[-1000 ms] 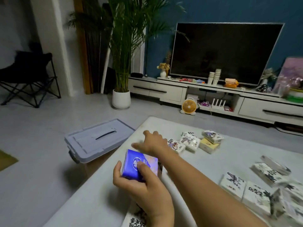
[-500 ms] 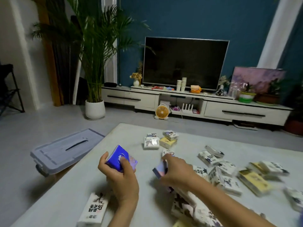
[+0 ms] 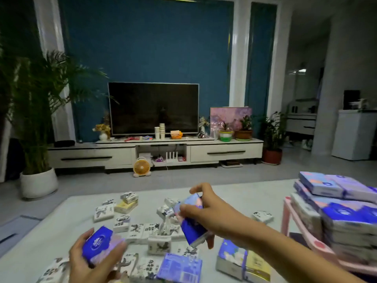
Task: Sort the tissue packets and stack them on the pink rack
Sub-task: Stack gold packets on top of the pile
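Honestly, maybe halfway: the pink plastic rack (image 3: 286,216) already carries a stack of blue-purple packets (image 3: 346,218). Left of the rack, a dozen-odd white ink-print tissue packets (image 3: 142,229) lie loose on the pale table (image 3: 234,194). The left hand (image 3: 87,261) grips one glossy blue packet (image 3: 97,242), and the right hand (image 3: 207,214) pinches a second blue packet (image 3: 191,228).

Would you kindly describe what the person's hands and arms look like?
Both the left hand and the right hand are bare, with no gloves or rings visible. The right forearm is uncovered as far as the frame edge, with no sleeve, watch or bracelet. On the left, only the hand is in frame.
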